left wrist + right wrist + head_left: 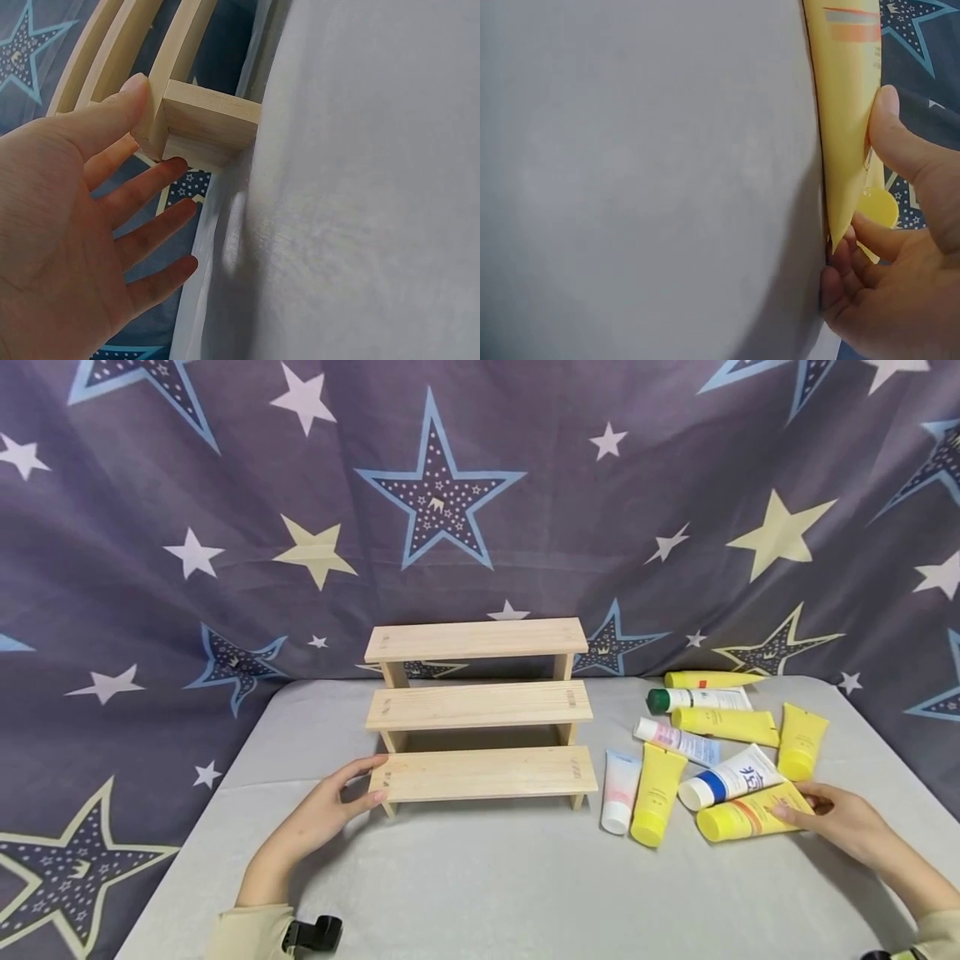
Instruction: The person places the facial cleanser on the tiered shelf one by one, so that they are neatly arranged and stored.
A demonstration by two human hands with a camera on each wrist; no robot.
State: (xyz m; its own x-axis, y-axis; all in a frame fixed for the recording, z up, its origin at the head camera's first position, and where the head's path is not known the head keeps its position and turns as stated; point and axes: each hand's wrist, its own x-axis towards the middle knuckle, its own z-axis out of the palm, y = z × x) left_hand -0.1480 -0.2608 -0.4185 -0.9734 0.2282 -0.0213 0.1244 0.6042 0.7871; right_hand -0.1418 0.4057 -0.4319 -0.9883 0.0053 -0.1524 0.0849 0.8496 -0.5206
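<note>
A three-step wooden display stand [483, 774] is on the grey-covered table. At the left end of its lowest step, my left hand [315, 817] pinches the board [159, 112] between thumb and forefinger; the other fingers [154, 232] are spread apart. Over on the right, my right hand [851, 825] holds the flat end of a yellow squeeze tube with an orange band [753, 814]. In the right wrist view the thumb [891, 124] lies against that tube [844, 112], while the fingertips are at its crimped end, partly hidden. The tube lies on the table, cap toward the stand.
Around the held tube lie several others: a white one with a blue band [731, 777], yellow ones [658, 793], a pink-and-white one [621, 789] and a green-capped one [701, 699]. Behind the table [487, 885] hangs a star-patterned curtain [525, 552].
</note>
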